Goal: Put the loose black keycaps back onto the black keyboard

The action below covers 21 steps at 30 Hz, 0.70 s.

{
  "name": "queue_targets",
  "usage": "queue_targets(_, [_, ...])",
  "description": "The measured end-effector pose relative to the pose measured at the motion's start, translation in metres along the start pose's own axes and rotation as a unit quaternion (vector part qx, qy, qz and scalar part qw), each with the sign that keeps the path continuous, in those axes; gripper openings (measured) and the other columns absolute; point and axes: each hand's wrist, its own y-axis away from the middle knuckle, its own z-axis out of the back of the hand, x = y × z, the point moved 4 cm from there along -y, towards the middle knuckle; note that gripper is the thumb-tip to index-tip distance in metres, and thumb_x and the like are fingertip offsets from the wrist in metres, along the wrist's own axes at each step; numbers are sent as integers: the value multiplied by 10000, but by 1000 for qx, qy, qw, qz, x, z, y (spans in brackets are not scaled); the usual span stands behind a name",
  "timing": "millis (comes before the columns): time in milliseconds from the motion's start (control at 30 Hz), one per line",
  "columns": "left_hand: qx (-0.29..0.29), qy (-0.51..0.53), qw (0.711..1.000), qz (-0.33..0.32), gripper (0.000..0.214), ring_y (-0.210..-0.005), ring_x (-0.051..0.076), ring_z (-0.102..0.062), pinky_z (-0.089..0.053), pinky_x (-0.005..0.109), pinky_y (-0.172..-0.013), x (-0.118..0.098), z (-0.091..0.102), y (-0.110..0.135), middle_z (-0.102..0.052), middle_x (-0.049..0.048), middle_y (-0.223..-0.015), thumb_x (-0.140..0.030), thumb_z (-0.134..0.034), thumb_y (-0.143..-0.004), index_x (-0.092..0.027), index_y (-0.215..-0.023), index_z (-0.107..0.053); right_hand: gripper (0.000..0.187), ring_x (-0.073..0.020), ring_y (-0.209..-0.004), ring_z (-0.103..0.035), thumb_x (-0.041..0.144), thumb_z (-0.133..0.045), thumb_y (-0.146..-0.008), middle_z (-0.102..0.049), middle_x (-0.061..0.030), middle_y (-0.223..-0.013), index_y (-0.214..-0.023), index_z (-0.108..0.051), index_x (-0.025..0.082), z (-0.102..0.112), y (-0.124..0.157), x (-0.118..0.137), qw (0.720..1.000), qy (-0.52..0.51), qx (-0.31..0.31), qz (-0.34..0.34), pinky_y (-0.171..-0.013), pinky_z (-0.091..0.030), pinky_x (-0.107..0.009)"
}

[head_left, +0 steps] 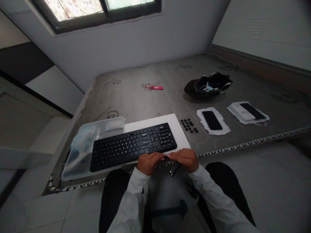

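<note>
My left hand (148, 162) and my right hand (186, 159) meet at the front edge of a white board. Their fingertips pinch a small black keycap (166, 157) between them. Under my right palm juts a dark, stick-like tool (175, 169) with a shiny metal end; its kind is unclear. Just beyond my hands, a black keyboard (132, 145) lies tilted across the white board (178, 129) and a plastic lid or tray. Several loose black keycaps (188, 125) lie right of the board.
The translucent plastic tray (73, 166) is under the keyboard's left end. To the right, a black phone (212, 120) and a white device with a cable (245, 111) rest on white paper. Farther back are a dark cap (206, 85) and a red packet (155, 87).
</note>
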Motion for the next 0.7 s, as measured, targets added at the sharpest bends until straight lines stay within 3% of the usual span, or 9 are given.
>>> queue_targets(700, [51,4,998,33,229,-725,100,-674,-507,171,-630,-3,-5,0,-718,7,-935,-290,-463,-929,-229,-1032,-658,153,-120,-673,-651,200,-577,-863,-733,-34,-834,-970,-686,194,-1,2,-1,1000,1,6,-15,-607,-461,-247])
